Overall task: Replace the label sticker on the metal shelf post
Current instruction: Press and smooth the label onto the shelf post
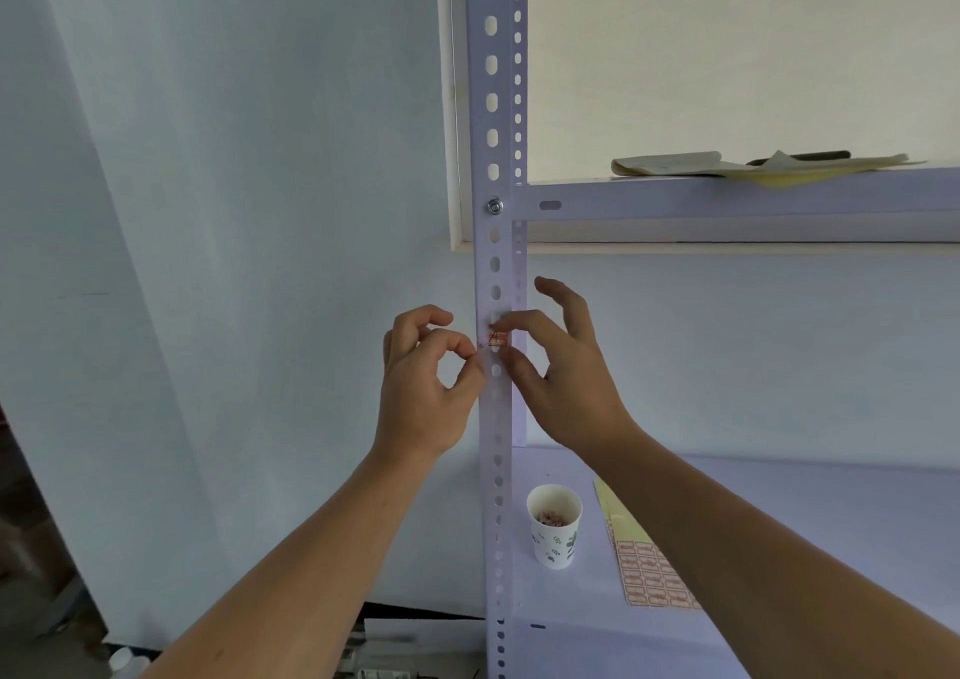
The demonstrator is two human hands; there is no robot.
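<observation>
At mid-frame, the label sticker [497,338] sits on the metal shelf post [492,107] between my hands. My right hand [563,377], fingers spread, touches its right edge. My left hand [423,387] pinches beside its left edge, on what I cannot tell.

On my feed the left hand [423,382] and right hand [566,382] are bare, left forearm [311,548] and right forearm [753,538] uncovered to the frame's edge.

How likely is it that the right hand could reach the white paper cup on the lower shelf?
Probably yes. The right hand touches the red-and-white label sticker on the white perforated metal post, and the white paper cup stands below it on the shelf with open space between.
</observation>
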